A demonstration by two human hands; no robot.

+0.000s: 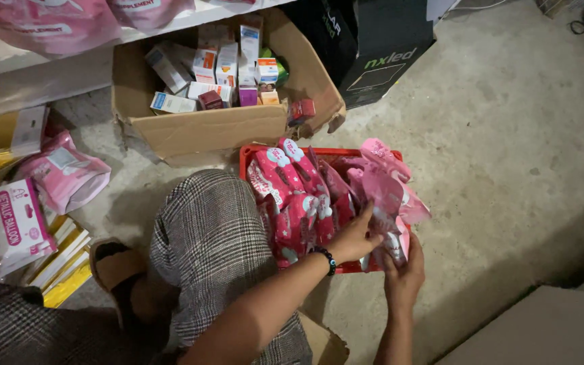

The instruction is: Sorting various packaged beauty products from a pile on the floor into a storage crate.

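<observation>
Head view: both hands, left hand and right hand, grip pink packets hiding the red crate.

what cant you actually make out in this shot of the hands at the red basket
Head view:
- Red basket: floor and front rim hidden by pink packets and both hands.
- Right hand: fingertips tucked behind the packets.
- Left hand: palm turned away.
- Cardboard box: small cartons too small to tell apart.

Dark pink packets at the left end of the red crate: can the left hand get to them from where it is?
Probably yes. The left hand rests on the pink packets in the red plastic crate, and the dark pink packets lie uncovered beside it, nothing between.
</observation>
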